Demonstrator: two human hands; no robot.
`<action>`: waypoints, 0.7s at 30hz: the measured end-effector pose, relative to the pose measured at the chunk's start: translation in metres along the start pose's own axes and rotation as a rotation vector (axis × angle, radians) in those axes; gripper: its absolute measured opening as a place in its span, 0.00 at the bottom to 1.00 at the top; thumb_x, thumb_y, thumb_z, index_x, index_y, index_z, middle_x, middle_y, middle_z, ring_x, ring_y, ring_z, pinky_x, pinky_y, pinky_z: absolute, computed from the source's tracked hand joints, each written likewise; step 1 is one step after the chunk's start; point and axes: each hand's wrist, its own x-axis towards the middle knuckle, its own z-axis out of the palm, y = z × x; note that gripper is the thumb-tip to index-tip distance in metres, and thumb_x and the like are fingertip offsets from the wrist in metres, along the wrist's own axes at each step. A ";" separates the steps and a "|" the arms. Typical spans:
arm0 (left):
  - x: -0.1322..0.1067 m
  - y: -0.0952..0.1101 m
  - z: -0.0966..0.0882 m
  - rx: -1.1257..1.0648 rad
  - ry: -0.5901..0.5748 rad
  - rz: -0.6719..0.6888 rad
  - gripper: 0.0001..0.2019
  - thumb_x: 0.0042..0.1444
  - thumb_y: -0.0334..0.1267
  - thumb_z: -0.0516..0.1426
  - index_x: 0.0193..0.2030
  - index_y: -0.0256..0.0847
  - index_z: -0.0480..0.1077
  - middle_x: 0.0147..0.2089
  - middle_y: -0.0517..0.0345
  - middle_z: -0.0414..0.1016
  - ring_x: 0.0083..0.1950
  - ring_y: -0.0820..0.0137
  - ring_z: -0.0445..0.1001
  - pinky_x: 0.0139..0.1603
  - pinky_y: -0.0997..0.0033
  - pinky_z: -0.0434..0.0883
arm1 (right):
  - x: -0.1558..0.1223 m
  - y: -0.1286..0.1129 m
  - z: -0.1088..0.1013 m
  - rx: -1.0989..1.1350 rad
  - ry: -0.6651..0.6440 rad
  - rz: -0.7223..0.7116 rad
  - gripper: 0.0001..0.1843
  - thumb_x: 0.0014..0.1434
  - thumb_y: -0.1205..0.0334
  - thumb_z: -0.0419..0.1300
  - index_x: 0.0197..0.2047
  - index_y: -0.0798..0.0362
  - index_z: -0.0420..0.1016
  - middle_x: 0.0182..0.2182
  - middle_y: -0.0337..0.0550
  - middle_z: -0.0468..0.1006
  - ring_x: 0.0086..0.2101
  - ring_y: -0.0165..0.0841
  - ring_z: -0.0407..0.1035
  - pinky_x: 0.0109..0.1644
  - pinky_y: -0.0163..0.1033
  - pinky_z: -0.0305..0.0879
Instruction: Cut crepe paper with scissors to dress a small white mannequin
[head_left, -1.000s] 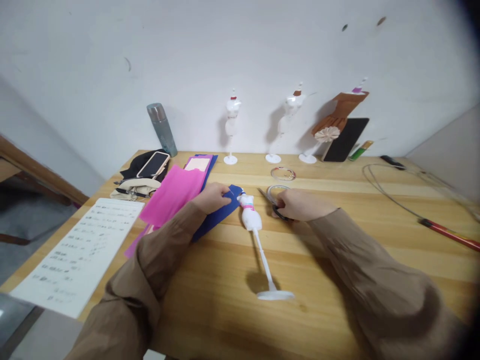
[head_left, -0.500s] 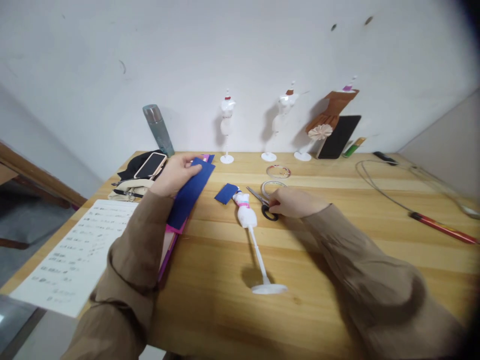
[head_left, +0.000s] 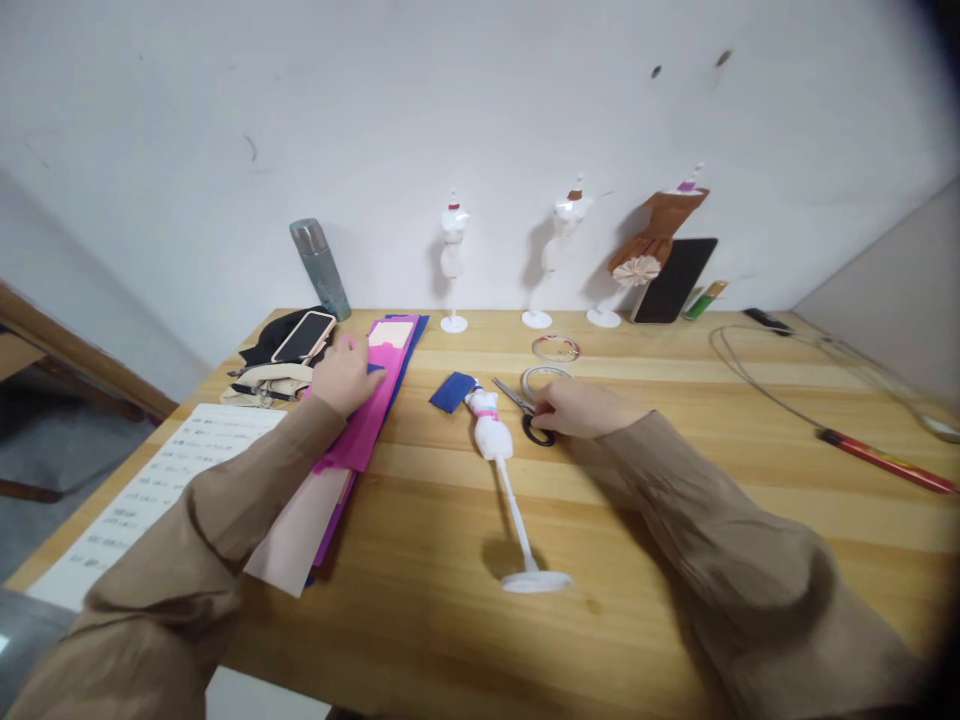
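Note:
My left hand (head_left: pixel 343 376) is over a stack of coloured sheets, its fingers closed around a blue sheet (head_left: pixel 376 369). Only a small bit of that sheet shows by the thumb; the hand and sleeve cover the remainder. Beneath it lies a pink sheet (head_left: pixel 373 425) with pale pieces. On the table, my right hand (head_left: pixel 581 405) pinches the black handle of the scissors (head_left: pixel 538 432), blades pointing away to the left. Between the hands a small white mannequin (head_left: pixel 494 438) with a pink band lies on its side, and a blue piece (head_left: pixel 452 392) touches its neck end.
Two bare mannequins (head_left: pixel 453 250) and one in a brown dress (head_left: pixel 663 222) stand along the wall, beside a black tablet (head_left: pixel 675 282). A tape roll (head_left: pixel 527 383) lies by the scissors. At left are a bottle (head_left: pixel 321 270), a phone (head_left: pixel 304 337) and a written page (head_left: pixel 161 480).
My left hand has moved left and slightly down with the blue sheet, uncovering the pink sheet and pale pieces. The right hand stays at the scissors.

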 end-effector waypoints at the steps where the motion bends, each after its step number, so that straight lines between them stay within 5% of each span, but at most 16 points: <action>1: -0.006 0.005 0.001 0.011 -0.046 0.003 0.29 0.61 0.55 0.53 0.58 0.30 0.67 0.56 0.31 0.72 0.58 0.46 0.71 0.56 0.54 0.68 | 0.000 0.000 0.000 -0.001 -0.001 -0.004 0.09 0.57 0.60 0.59 0.32 0.54 0.79 0.31 0.46 0.78 0.31 0.34 0.69 0.31 0.36 0.55; 4: -0.017 0.013 0.007 0.028 -0.207 0.042 0.35 0.57 0.61 0.54 0.58 0.28 0.66 0.56 0.29 0.72 0.56 0.44 0.73 0.52 0.54 0.70 | 0.002 0.000 0.001 -0.012 0.001 -0.010 0.10 0.57 0.59 0.58 0.32 0.54 0.79 0.32 0.46 0.78 0.32 0.35 0.70 0.31 0.37 0.56; 8: -0.012 0.003 0.014 0.068 -0.241 0.104 0.19 0.62 0.42 0.51 0.52 0.29 0.71 0.52 0.33 0.76 0.52 0.50 0.76 0.50 0.58 0.70 | 0.003 0.001 0.003 -0.024 0.009 -0.006 0.10 0.58 0.59 0.57 0.33 0.54 0.78 0.33 0.47 0.78 0.33 0.35 0.70 0.32 0.36 0.56; 12: -0.005 -0.014 0.010 0.107 -0.215 0.091 0.18 0.61 0.28 0.45 0.47 0.30 0.74 0.47 0.35 0.78 0.50 0.53 0.77 0.51 0.60 0.70 | 0.005 0.002 0.005 -0.033 0.018 -0.008 0.11 0.59 0.59 0.57 0.33 0.54 0.78 0.33 0.46 0.78 0.34 0.35 0.70 0.32 0.36 0.56; 15: -0.010 -0.017 0.006 0.152 -0.162 0.039 0.22 0.62 0.25 0.41 0.53 0.25 0.71 0.48 0.30 0.75 0.49 0.50 0.77 0.48 0.57 0.71 | 0.006 0.002 0.006 -0.041 0.026 -0.018 0.10 0.59 0.59 0.58 0.33 0.54 0.78 0.33 0.46 0.78 0.35 0.35 0.71 0.33 0.36 0.57; 19: -0.018 -0.010 0.012 0.195 -0.089 0.071 0.28 0.62 0.23 0.37 0.67 0.31 0.59 0.57 0.30 0.69 0.49 0.52 0.76 0.44 0.56 0.72 | 0.006 0.001 0.006 -0.050 0.030 -0.021 0.10 0.59 0.59 0.57 0.33 0.54 0.78 0.33 0.47 0.78 0.34 0.36 0.71 0.33 0.36 0.57; 21: -0.020 -0.007 0.018 0.211 -0.056 0.171 0.25 0.63 0.25 0.40 0.62 0.37 0.66 0.63 0.34 0.65 0.54 0.53 0.73 0.46 0.57 0.72 | 0.006 0.001 0.006 -0.052 0.028 -0.024 0.10 0.59 0.60 0.57 0.33 0.54 0.78 0.33 0.47 0.78 0.33 0.35 0.71 0.33 0.36 0.57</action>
